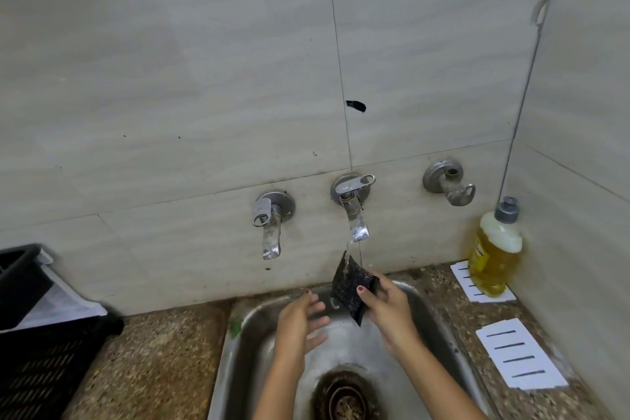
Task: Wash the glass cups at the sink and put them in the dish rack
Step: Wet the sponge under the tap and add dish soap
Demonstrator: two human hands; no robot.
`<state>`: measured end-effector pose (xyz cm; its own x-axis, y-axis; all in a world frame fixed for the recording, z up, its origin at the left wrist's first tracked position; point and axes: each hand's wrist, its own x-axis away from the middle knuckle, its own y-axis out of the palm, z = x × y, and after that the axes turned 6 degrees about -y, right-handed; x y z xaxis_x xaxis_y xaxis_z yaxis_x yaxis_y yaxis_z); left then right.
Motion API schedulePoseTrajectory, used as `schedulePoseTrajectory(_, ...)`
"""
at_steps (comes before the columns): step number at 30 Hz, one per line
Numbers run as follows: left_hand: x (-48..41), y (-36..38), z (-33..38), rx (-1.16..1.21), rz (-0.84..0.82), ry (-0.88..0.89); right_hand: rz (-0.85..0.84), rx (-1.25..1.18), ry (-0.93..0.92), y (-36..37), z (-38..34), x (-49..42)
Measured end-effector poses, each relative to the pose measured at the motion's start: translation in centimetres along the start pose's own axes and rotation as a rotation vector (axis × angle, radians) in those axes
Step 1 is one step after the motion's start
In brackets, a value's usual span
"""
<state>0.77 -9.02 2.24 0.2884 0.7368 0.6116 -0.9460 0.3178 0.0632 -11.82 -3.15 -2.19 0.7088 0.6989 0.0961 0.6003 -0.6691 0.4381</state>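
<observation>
While water runs from the middle tap (354, 215) onto a black scouring pad (347, 286), the right hand (388, 310) grips that pad above the sink (245, 351). The left hand (300, 320) is released, fingers spread, just beside the pad. The dish rack (41, 351) stands on the counter (163, 351), left of the sink.

One sink (223, 351) at 6 o'clock, with one drain (346, 399). Two hands over it: left hand (300, 320), right hand (388, 310). One pad (351, 286). Three wall fittings at 12 o'clock of the sink: two taps, left tap (271, 225) and middle tap (353, 208), and one valve (448, 182). One stream of water. One bottle (494, 249) at 3 o'clock. Two slotted mats: far mat (460, 274) at 3 o'clock, near mat (521, 353) at 4 o'clock. One rack (41, 351) at 9 o'clock.
</observation>
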Motion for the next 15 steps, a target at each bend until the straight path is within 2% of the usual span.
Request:
schedulePoseTrajectory(2,-0.1,0.7,0.1,0.162,-0.151,-0.209,-0.123,0.230,-0.215,-0.5,-0.1,0.3)
schedulePoseTrajectory(4,-0.3,1.4,0.4,0.425,-0.336,-0.380,-0.287,0.437,-0.384,-1.2,-0.6,0.5)
schedulePoseTrajectory(7,-0.6,2.6,1.0,0.694,-0.439,-0.436,-0.512,0.847,-0.599,-2.2,-1.3,0.5)
schedulePoseTrajectory(9,-1.1,3.4,1.3,0.702,-0.399,-0.381,-0.492,0.969,-0.628,-3.3,-1.9,0.4)
schedulePoseTrajectory(15,-2.6,4.6,0.7,0.616,-0.319,-0.260,-0.243,0.920,-0.529,-5.2,-6.6,-0.4)
